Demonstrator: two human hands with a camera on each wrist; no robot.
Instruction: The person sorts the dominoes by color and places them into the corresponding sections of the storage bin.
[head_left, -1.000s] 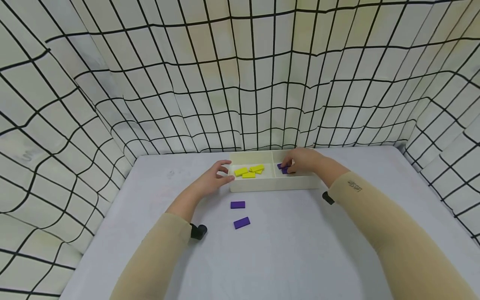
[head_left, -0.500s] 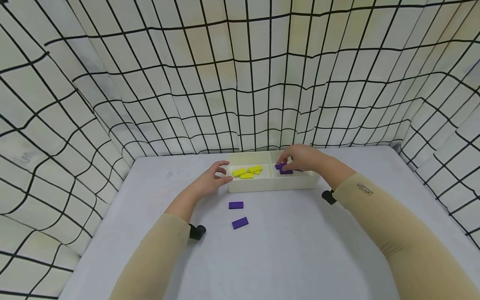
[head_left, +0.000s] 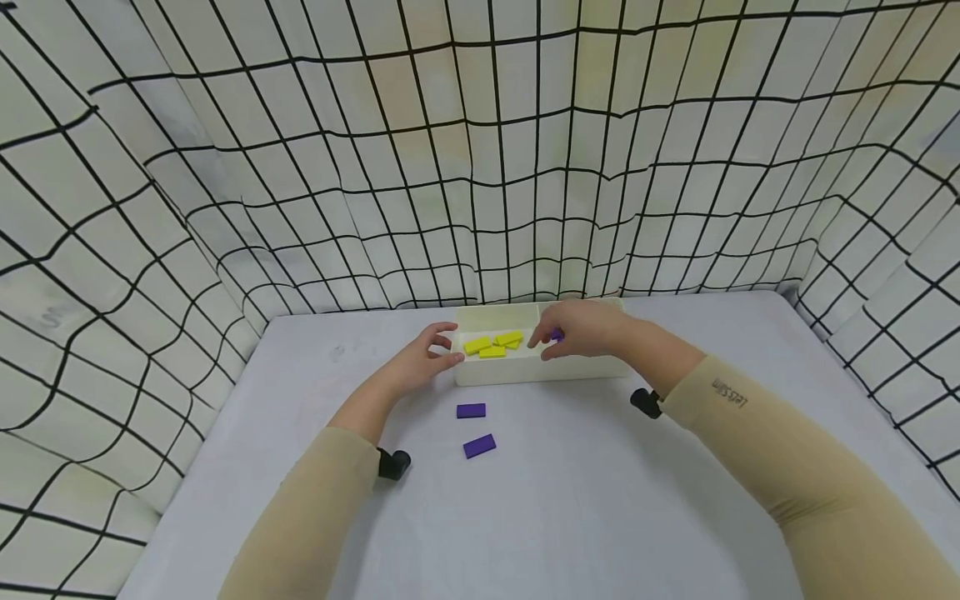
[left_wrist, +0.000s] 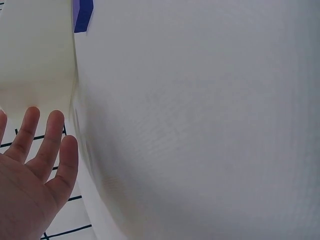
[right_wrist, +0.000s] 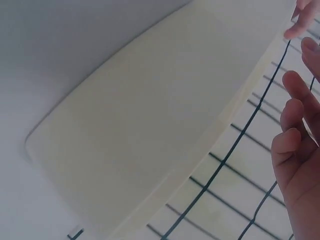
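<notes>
A cream box (head_left: 540, 370) with two compartments stands at the back of the table. Several yellow blocks (head_left: 492, 352) lie in its left compartment. My left hand (head_left: 418, 360) rests at the box's left end, thumb by the front corner; the left wrist view shows its fingers (left_wrist: 51, 135) extended. Over the divider hangs my right hand (head_left: 588, 327), fingers loosely bent and thumb apart, with nothing held between them. Behind it, a purple block (head_left: 556, 334) shows in the right compartment, mostly hidden. Two purple blocks lie in front of the box, one nearer (head_left: 479, 446) and one farther (head_left: 471, 411).
A white cloth covers the table (head_left: 570, 500). Black netting (head_left: 480, 179) over pale walls rises right behind the box and along both sides. A dark wrist camera (head_left: 393, 464) sits on the left wrist, another (head_left: 646, 403) on the right.
My right hand has let go of the purple blocks in the right compartment and moved left over the divider, its fingers spreading. My left hand has stayed at the box's end.
</notes>
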